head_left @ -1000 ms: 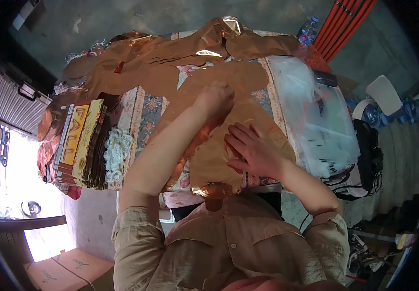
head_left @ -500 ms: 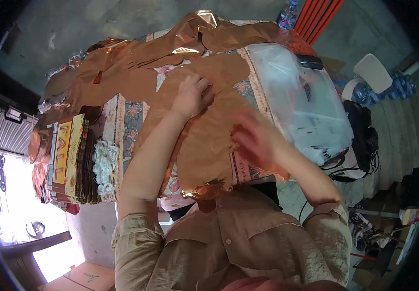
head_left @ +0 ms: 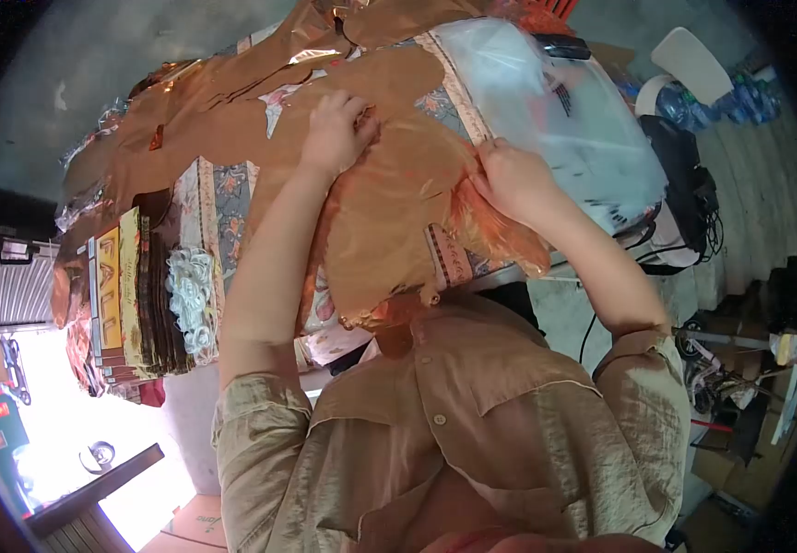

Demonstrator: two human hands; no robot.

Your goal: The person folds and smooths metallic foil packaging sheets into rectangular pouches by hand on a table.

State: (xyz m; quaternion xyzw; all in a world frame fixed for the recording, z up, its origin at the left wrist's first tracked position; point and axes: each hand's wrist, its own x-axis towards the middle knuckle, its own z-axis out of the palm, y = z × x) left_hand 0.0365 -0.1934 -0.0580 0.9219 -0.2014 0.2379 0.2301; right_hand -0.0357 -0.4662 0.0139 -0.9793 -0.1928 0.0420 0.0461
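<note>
A flat copper-brown foil piece (head_left: 384,212), looking like a deflated foil balloon, lies across the table in front of me. My left hand (head_left: 336,134) rests on its upper part, fingers curled and closed on the foil; the fingertips are partly hidden. To the right, my right hand (head_left: 515,182) is closed on the edge of the same piece. Below that hand, a shiny orange, crumpled part of the foil (head_left: 500,230) hangs toward the table's near edge. A small brown tab (head_left: 394,341) sticks out at the near end, by my shirt.
More brown foil (head_left: 232,111) covers the table's far left. A stack of yellow printed packets (head_left: 126,286) stands beside white ribbon coils (head_left: 193,300). Clear plastic bags (head_left: 564,129) lie at right, with a black bag (head_left: 679,180) beyond. The tablecloth (head_left: 232,212) is flowered.
My right hand has moved up and away from me and now grips the foil edge, whose orange side shows more. The left hand stays on the foil. The view has tilted down slightly.
</note>
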